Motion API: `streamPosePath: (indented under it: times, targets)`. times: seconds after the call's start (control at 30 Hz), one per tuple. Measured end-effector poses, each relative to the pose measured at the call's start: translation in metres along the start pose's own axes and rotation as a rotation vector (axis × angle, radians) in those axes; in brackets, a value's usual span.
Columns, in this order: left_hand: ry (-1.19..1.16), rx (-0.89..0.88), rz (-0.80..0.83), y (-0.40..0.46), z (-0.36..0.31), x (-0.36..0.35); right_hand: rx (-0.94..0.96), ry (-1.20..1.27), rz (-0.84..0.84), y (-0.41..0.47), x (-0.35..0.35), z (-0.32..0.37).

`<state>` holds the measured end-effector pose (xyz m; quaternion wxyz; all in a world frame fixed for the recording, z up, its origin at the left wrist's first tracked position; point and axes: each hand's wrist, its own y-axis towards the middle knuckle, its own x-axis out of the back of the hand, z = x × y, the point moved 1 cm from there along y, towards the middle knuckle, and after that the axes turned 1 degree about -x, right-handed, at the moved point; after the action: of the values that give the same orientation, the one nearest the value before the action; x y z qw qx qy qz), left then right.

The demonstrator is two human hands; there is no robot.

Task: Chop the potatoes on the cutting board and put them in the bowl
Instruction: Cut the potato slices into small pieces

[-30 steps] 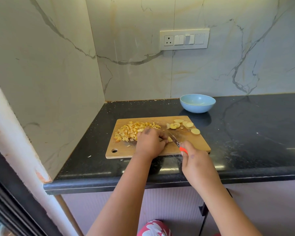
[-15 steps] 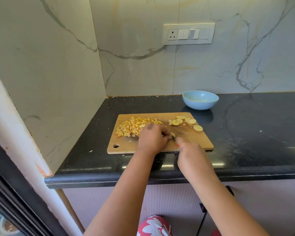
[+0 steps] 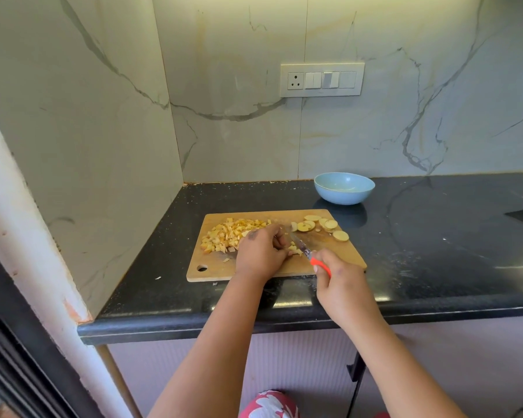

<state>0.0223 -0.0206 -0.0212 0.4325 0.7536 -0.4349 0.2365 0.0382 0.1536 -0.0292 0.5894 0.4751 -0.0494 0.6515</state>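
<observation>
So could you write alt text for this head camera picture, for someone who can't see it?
A person chops potato on a wooden cutting board: the right hand grips a red-handled knife, the left hand steadies small pieces. Diced potato and round slices lie on the board; a blue bowl sits behind.

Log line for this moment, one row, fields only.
stage: dicing | left hand: holds potato pieces | right hand: grips knife | slices: uncut | bowl: no potato visible

Bare black table (image 3: 435, 251) across the right of the frame, marble side wall (image 3: 88, 146) closing in at left, blue bowl (image 3: 344, 188) just behind the cutting board (image 3: 338, 260), potato slices (image 3: 320, 226) lying between.
</observation>
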Motion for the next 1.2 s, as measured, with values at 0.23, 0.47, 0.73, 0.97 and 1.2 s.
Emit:
streamPosePath:
  times: [0.23, 0.47, 0.73, 0.97, 1.2]
  targets:
    - [-0.019, -0.01, 0.006, 0.001, 0.003, -0.002, 0.011, -0.242, 0.139, 0.002, -0.007, 0.007]
    - [0.001, 0.009, 0.024, -0.002, 0.0, 0.0, -0.157, -0.206, 0.279, 0.02, 0.003, 0.015]
    - [0.007, -0.006, 0.037, -0.003, 0.0, 0.001, -0.456, 0.293, 0.533, 0.015, 0.059, -0.032]
    - [0.089, -0.048, -0.055, -0.002, 0.0, 0.0, -0.433, 0.639, 0.461, 0.044, 0.078, -0.047]
    - [0.166, -0.068, -0.166, -0.001, 0.0, 0.0, -0.291, 0.442, -0.114, 0.072, 0.003, -0.045]
